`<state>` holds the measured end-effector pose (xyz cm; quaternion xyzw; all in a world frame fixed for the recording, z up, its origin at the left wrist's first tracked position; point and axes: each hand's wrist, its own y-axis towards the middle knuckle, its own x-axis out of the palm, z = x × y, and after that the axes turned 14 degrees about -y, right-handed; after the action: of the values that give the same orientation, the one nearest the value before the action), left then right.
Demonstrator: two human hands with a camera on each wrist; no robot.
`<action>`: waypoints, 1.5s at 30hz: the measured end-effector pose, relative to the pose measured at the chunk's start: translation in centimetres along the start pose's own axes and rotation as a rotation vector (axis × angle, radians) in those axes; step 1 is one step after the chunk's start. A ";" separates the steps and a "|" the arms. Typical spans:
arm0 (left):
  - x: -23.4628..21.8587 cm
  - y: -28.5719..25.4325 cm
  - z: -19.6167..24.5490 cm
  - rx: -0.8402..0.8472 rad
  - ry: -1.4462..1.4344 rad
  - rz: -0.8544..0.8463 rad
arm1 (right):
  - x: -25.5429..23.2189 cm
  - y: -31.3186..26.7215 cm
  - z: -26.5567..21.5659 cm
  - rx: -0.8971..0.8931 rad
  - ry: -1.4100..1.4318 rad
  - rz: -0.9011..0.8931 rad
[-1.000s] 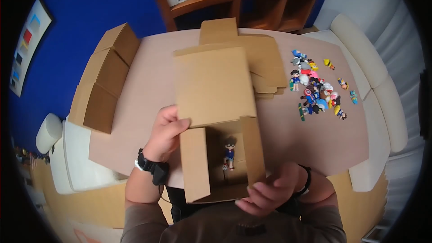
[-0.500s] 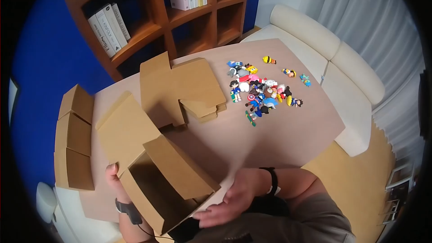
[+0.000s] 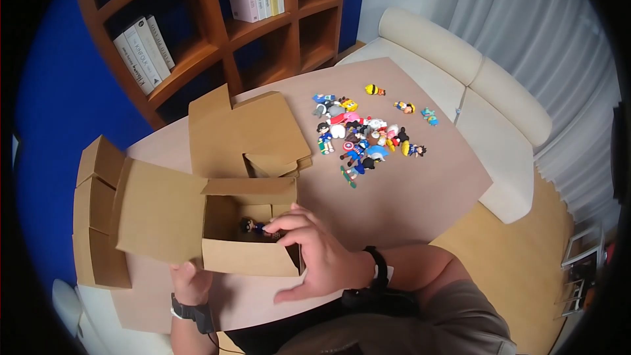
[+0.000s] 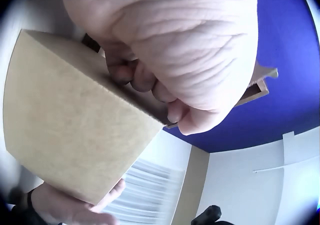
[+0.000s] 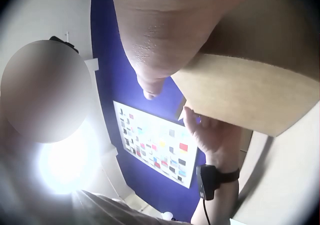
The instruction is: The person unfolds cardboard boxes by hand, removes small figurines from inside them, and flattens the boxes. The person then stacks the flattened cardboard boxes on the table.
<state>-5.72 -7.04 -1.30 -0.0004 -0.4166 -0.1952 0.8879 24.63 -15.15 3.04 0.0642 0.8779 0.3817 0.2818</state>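
An opened cardboard box [image 3: 246,258] sits in front of me, its large lid flap [image 3: 161,207] folded out to the left. Inside lies a small dark-haired figurine [image 3: 250,225] in blue, partly covered by my right fingers. My left hand [image 3: 192,284] grips the box near its lower left corner; the left wrist view shows the fingers curled at the cardboard edge. Over the box's right end reaches my right hand [image 3: 322,260], fingertips beside the figurine and thumb spread away outside the box.
Several toy figurines [image 3: 358,135] lie in a pile on the table [image 3: 420,187]. Behind the box are flattened cardboard pieces [image 3: 263,125]. Closed cardboard boxes [image 3: 98,233] form a row at the left edge. A bookshelf [image 3: 223,49] and a white sofa [image 3: 506,131] stand beyond.
The box has turned and tilted, with its lid flap now pointing left and the figurine visible inside again. My right hand has moved from the box's near side to over its right end.
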 end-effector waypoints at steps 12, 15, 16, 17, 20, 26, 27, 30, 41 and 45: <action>-0.8 0.0 0.3 -0.041 0.114 -0.143 | -2.7 2.9 0.3 0.026 -0.219 -0.147; -1.3 0.1 0.6 -0.057 0.115 -0.154 | -2.5 2.0 1.7 -0.055 -0.171 -0.198; -1.0 0.2 0.7 -0.058 0.118 -0.157 | -2.4 1.7 2.0 -0.111 -0.128 -0.235; -0.4 0.4 0.8 -0.077 0.099 -0.156 | -2.2 1.4 2.1 -0.112 -0.130 -0.230; 0.4 0.7 0.8 -0.095 0.086 -0.152 | -2.2 2.0 1.4 -0.238 -0.190 -0.118; -1.4 0.5 0.6 -0.080 0.050 -0.175 | -3.7 2.6 2.6 -0.335 -0.236 -0.146; -1.6 0.7 0.5 -0.063 0.027 -0.196 | -4.6 2.8 3.0 -0.307 -0.224 -0.100; 2.5 2.4 0.6 -0.123 0.063 -0.309 | -8.4 2.7 4.7 0.126 -0.101 0.049; 3.9 3.0 0.0 -0.128 0.077 -0.288 | -13.2 3.4 16.1 0.778 0.822 0.865; 4.0 3.0 0.2 -0.114 0.089 -0.280 | -13.0 2.8 18.3 0.732 1.067 0.939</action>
<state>-2.54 -5.65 2.22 0.0162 -0.3610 -0.3403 0.8681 45.09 -5.86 0.77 0.3244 0.8452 0.1272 -0.4053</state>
